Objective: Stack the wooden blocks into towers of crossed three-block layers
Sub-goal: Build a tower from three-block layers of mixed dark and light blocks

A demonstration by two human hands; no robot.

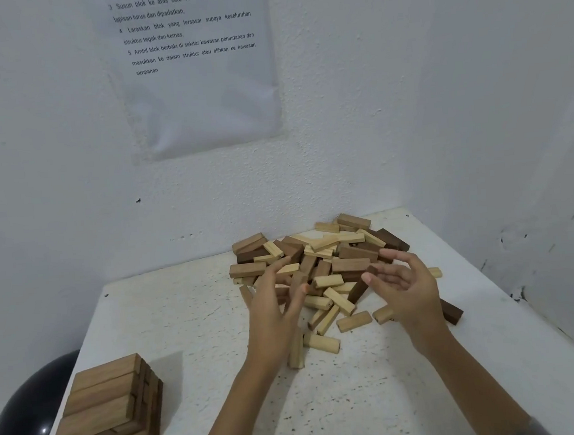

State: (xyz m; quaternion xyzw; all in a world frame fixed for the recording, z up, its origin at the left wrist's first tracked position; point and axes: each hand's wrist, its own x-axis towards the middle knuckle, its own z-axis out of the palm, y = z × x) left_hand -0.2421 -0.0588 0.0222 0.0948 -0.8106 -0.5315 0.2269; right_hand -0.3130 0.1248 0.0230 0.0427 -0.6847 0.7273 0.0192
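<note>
The loose blocks [334, 265] lie in a jumbled heap of pale and dark wood at about 1 o'clock on the table [362, 400], pushed up near the wall. One finished tower [108, 410] stands well apart at 8 o'clock, its top layer of three lying crosswise to the one beneath. Both hands reach in from 6 o'clock. The left hand [272, 311] lies over the heap's near left edge with fingers stretched forward; a brown block sits just beside its thumb, but whether it is pinched I cannot tell. The right hand [408, 290] hovers over the right edge, fingers loosely spread and bent, holding nothing. This looks like the sorting and picking step for a second tower (no base is laid yet). The next move calls for drawing three blocks out and laying them side by side on bare tabletop near 6 o'clock. A printed sheet [198, 69] hangs on the wall at 11 o'clock.
</note>
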